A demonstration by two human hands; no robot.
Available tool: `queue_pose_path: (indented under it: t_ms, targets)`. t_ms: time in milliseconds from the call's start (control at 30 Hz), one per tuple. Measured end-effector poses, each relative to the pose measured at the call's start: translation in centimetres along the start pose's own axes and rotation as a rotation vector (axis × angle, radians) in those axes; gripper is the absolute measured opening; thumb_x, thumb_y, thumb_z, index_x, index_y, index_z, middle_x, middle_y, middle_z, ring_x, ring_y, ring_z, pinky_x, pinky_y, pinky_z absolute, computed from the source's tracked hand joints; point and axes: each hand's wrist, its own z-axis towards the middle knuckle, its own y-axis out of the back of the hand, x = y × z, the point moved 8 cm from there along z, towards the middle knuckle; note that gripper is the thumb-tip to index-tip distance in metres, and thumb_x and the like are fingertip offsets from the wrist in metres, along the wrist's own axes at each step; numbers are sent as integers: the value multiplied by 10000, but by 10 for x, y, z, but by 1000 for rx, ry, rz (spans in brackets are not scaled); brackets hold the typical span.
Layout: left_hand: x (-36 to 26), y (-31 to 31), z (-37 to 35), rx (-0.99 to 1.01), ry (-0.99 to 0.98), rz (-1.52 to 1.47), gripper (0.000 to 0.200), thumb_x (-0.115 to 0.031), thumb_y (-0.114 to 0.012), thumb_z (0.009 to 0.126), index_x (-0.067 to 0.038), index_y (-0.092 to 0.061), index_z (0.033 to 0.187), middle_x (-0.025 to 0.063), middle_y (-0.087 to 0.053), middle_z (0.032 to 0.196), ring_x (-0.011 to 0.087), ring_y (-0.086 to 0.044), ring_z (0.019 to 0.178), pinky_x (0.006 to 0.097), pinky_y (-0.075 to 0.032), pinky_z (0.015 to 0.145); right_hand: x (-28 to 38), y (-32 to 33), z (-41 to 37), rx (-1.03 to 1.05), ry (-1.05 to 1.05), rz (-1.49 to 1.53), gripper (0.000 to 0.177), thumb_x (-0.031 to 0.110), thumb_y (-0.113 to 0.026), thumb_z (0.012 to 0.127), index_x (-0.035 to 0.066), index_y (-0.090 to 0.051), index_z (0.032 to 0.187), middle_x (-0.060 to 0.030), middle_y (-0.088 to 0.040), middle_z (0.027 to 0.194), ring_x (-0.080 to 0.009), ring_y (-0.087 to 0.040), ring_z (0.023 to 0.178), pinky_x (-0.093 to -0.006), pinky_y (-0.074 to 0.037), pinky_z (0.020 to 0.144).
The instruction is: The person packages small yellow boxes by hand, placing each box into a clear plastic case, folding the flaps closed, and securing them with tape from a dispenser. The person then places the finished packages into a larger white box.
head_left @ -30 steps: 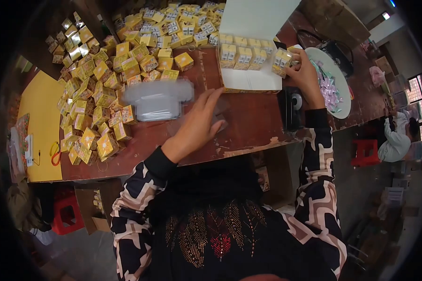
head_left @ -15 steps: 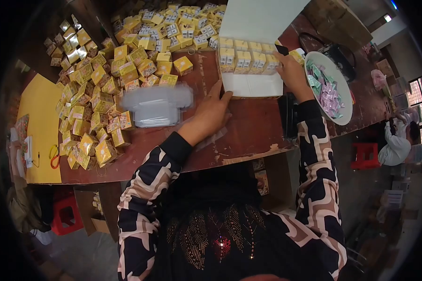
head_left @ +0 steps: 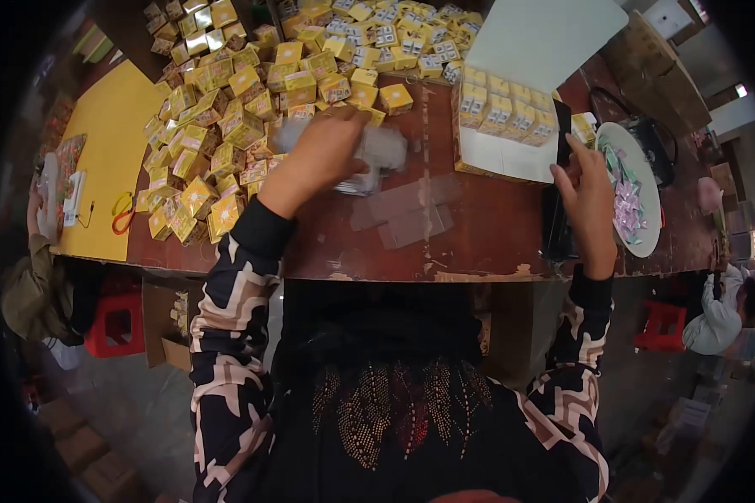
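My left hand (head_left: 320, 159) is over a stack of clear plastic sheets (head_left: 386, 149), at the edge of a heap of small yellow boxes (head_left: 243, 130). Its thumb and forefinger are spread apart across the stack; some fingertips are hidden. My right hand (head_left: 589, 197) is open, fingers parted, beside the right edge of a carton with a raised white lid (head_left: 549, 38). Rows of small yellow boxes (head_left: 512, 111) fill the back of that carton; its white front part is bare. A flat clear plastic piece (head_left: 407, 210) lies on the table between my hands.
A white bowl (head_left: 646, 159) of green and purple sachets stands at the right, with a black bag (head_left: 653, 147) behind. A black object (head_left: 555, 226) lies near my right wrist. More small boxes (head_left: 386, 38) are piled at the back. Other people sit at both sides.
My left hand has moved from the carton's front left to the plastic stack. My right hand has come off the boxes, back toward me. The camera view has shifted left.
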Motion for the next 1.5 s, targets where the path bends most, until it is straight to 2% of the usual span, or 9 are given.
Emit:
queue_pose_path:
  t_ms: [167, 267, 567, 633, 867, 967, 1167, 1333, 1500]
  targets:
    - [29, -3, -8, 128, 26, 128, 571, -195, -842, 678, -24, -569, 1149, 189, -643, 1068, 414, -628, 985, 473, -521, 832, 54, 3, -40, 87, 31, 301, 380, 48, -719, 855, 47, -623, 1223, -101, -579, 952, -212, -602, 718, -316, -495, 635]
    - [-17, 3, -10, -144, -48, 61, 555, -270, -851, 678, -29, -601, 1111, 187, -631, 1033, 400, -624, 971, 466, -525, 825, 79, -12, -62, 118, 37, 398, 299, 33, -717, 851, 33, -656, 1144, -104, -601, 969, -200, -630, 733, -306, -498, 624]
    - [-80, -105, -15, 213, 137, 79, 677, -386, -879, 641, 37, -604, 1092, 223, -580, 1149, 396, -592, 1092, 429, -532, 888, 103, -46, -106, 239, -12, 583, 234, 52, -719, 854, 15, -680, 1083, -120, -625, 974, -240, -646, 763, -327, -512, 663]
    - [-78, -110, -16, 185, 82, 57, 754, -349, -903, 608, 41, -559, 1154, 217, -573, 1162, 412, -583, 1108, 439, -541, 863, 100, -53, -110, 211, -6, 626, 220, 20, -692, 876, 6, -681, 1095, -76, -613, 974, -124, -607, 753, -234, -488, 626]
    - [-80, -111, -36, 294, 142, -111, 673, -210, -849, 705, -6, -492, 1237, 224, -648, 1051, 406, -648, 987, 446, -544, 801, 68, -106, -125, 229, -387, 911, 271, 71, -639, 925, -20, -632, 1180, -115, -662, 1031, -151, -662, 810, -286, -528, 675]
    - [-94, -77, -61, -53, 15, -440, 532, -108, -775, 781, -59, -519, 1244, 173, -682, 972, 379, -669, 906, 443, -541, 750, 80, -105, -125, 268, -440, 1021, 351, 95, -574, 983, -23, -545, 1312, -109, -628, 1166, -114, -638, 853, -242, -528, 687]
    - [-119, -19, -91, -201, -120, -360, 450, -69, -693, 839, -88, -540, 1261, 105, -681, 1007, 318, -673, 899, 405, -548, 727, 111, -95, -123, 439, -370, 1287, 310, 57, -571, 969, -29, -580, 1267, -89, -616, 1125, -92, -624, 851, -224, -517, 704]
    - [-119, -10, -100, -121, -150, -242, 514, -80, -673, 852, -67, -508, 1338, 128, -666, 915, 303, -675, 850, 395, -548, 670, 127, -67, -114, 432, -113, 988, 134, -1, -626, 903, 2, -692, 1019, -40, -624, 1013, -82, -644, 744, -214, -472, 622]
    - [-125, -8, -104, -43, -167, -214, 606, -75, -649, 840, -42, -445, 1410, 143, -652, 862, 312, -683, 820, 398, -548, 631, 138, -74, -121, 554, -233, 1178, 212, 15, -613, 919, -23, -633, 1127, -77, -647, 1094, -113, -652, 686, -218, -503, 595]
